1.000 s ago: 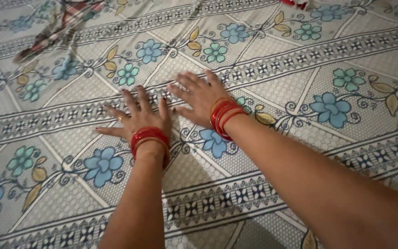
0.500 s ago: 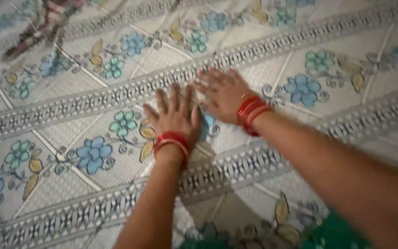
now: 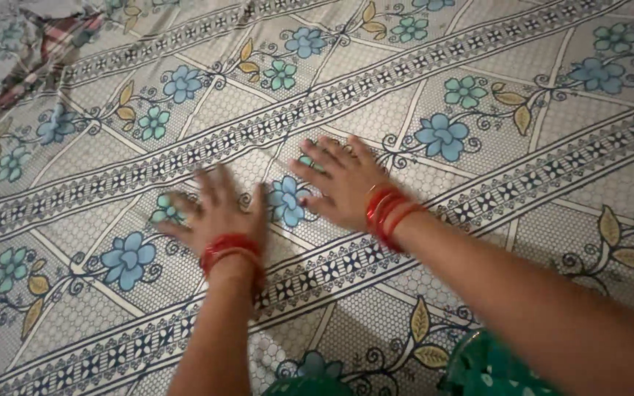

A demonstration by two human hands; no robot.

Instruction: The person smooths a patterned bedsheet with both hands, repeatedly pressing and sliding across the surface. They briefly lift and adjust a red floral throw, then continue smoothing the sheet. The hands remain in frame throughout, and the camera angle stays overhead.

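Both my hands lie flat, palms down, on a pale bedsheet printed with blue and green flowers and dark patterned bands. My left hand is blurred, its fingers spread near a blue flower. My right hand rests a little farther away and to the right, fingers apart. Each wrist wears red bangles. Neither hand holds anything.
A crumpled checked cloth in red, white and dark tones lies at the far left corner of the sheet. A bit of green patterned fabric shows at the bottom edge under my right arm.
Both hands have slid across the sheet while staying flat; the left hand has drawn apart from the right. The view has shifted, and the green fabric shows at the bottom.
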